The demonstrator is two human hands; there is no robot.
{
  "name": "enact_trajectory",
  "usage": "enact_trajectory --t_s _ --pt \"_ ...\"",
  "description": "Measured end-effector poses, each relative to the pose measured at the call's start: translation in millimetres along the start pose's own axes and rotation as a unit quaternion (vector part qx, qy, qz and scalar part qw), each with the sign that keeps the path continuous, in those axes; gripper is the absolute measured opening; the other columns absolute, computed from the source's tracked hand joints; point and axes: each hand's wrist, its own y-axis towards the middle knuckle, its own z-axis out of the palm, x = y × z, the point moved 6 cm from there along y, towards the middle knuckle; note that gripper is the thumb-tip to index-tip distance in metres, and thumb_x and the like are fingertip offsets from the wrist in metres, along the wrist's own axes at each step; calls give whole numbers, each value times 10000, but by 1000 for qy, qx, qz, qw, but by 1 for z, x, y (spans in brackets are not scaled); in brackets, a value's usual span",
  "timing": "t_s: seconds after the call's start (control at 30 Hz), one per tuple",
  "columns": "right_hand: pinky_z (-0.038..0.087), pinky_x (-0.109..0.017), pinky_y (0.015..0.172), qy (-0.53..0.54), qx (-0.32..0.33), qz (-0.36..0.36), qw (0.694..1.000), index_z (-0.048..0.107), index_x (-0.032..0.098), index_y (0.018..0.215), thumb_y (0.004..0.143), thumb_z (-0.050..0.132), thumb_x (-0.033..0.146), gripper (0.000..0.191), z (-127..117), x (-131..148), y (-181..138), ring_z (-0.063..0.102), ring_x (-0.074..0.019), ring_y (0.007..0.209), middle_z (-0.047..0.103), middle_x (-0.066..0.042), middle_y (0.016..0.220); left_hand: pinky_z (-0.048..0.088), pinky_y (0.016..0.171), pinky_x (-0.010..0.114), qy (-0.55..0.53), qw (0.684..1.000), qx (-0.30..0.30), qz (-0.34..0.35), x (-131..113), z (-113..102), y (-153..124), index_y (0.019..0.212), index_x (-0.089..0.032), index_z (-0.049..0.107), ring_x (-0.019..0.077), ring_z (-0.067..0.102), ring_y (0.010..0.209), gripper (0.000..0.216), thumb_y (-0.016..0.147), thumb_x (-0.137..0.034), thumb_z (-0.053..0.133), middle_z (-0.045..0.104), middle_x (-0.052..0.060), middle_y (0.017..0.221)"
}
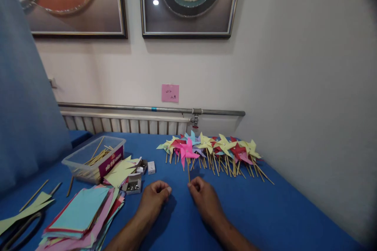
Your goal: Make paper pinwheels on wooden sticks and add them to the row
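My right hand pinches the lower end of a thin wooden stick that carries a pink paper pinwheel, held upright over the blue table. My left hand rests beside it on the cloth, its fingers curled into a loose fist with nothing visible in it. Behind the pink one, a row of finished pinwheels in yellow, red, blue and pink lies against the wall.
A stack of coloured paper squares lies at the left. A clear plastic tub with wooden sticks stands behind it. Small boxes of pins sit near my left hand. Scissors and loose sticks lie at the far left.
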Motion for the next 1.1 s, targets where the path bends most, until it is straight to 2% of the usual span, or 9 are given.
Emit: enact_trajectory --t_s 0.03,0.2,0.3,0.57,1.1 --pt "383 -244 588 -57 -12 8 998 655 197 800 942 497 349 261 -12 -6 8 623 -164 625 691 -8 685 267 513 233 2 1000 4 -4 1 1 0 645 -163 618 95 393 465 326 611 -469 724 544 -26 499" --pt "385 -292 688 -163 -91 75 979 696 155 920 973 467 279 266 -76 -43 43 687 -244 838 757 -128 902 247 497 232 -1 1000 21 0 2 4 -1 617 -176 596 90 380 446 334 601 -476 741 511 -37 475" --pt "383 -308 707 -210 -104 108 966 711 142 929 983 460 266 285 -92 -62 55 700 -271 874 761 -163 911 243 493 234 18 999 27 4 3 5 -1 611 -179 592 92 374 443 332 615 -475 740 501 -40 472" --pt "407 -313 703 -255 -92 147 951 735 159 940 992 441 273 320 -87 -83 62 727 -280 909 774 -166 920 243 510 241 69 997 38 21 5 8 -2 613 -180 573 97 358 489 283 673 -429 691 461 -47 509" --pt "461 -309 742 -280 -70 157 944 726 184 988 995 438 309 314 -83 -85 64 733 -269 974 783 -146 964 254 522 241 127 991 50 20 6 11 -4 643 -181 552 105 356 522 295 691 -460 631 442 -47 537"
